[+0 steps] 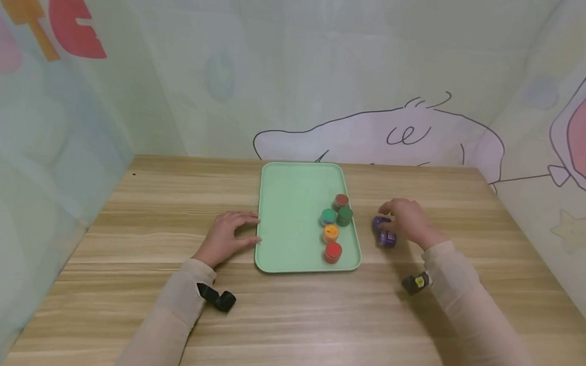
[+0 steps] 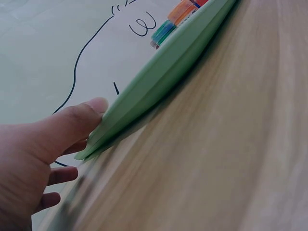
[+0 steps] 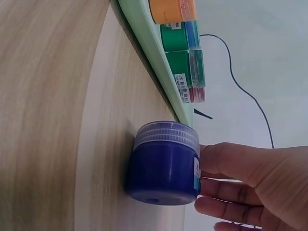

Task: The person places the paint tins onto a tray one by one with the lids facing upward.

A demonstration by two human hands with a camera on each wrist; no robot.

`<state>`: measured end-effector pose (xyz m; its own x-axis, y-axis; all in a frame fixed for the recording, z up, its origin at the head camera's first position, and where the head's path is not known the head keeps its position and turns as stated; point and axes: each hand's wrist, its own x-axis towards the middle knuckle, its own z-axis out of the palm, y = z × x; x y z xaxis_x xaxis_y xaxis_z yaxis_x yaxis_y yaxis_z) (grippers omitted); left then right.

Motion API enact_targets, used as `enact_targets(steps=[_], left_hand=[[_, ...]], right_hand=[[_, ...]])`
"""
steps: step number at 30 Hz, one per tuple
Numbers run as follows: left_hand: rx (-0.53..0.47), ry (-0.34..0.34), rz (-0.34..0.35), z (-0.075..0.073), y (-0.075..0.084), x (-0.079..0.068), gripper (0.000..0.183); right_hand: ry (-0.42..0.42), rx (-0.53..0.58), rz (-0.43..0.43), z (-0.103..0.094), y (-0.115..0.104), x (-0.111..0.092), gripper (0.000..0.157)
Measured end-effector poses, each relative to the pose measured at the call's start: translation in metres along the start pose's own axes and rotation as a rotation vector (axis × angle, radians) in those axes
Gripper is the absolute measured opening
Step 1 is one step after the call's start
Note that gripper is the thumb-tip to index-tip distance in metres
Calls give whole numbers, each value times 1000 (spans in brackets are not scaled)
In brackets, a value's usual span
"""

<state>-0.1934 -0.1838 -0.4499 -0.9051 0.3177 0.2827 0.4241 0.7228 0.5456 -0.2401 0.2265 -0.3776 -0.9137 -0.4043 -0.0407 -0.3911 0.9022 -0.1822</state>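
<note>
Your hands are well apart, one at each side of the pale green rectangular plastic tray (image 1: 291, 215) on the wood-grained surface (image 1: 287, 324); your left hand (image 1: 227, 236) sits at the tray's left rim, thumb and fingers spread apart, the thumb touching the rim in the left wrist view; your right hand (image 1: 410, 221) is beyond the tray's right side, over two small dark purple-blue paint jars. The far purple jar (image 1: 378, 225) lies right under your right thumb and fingers, partly covered by them; you have the thumb on its near side and fingers beyond it, but the fingertips are hidden, so I cannot tell whether they are clamped on it; the near purple jar (image 1: 387, 239) is just beside it, closer to you, lying on its side with its translucent ribbed lid toward the tray; in the right wrist view it stands between the camera and your fingers.

Along the tray's right part, well away from your left hand and nearer your right, are five more small jars: a red jar (image 1: 333, 253) closest to you, then an orange jar (image 1: 330, 234), a blue-and-green jar (image 1: 328, 217), a dark green jar (image 1: 344, 216) next to it, and a brownish-red jar (image 1: 340, 202) farthest off.
</note>
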Motion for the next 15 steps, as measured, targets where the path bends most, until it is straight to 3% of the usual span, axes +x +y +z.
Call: enact_targets(steps=[9, 15], left_hand=[[0, 2, -9, 0, 0, 0, 44], [1, 3, -7, 1, 0, 0, 44]], right_hand=[[-59, 33, 32, -1, 3, 2, 36], [-75, 36, 2, 1, 5, 3, 33]])
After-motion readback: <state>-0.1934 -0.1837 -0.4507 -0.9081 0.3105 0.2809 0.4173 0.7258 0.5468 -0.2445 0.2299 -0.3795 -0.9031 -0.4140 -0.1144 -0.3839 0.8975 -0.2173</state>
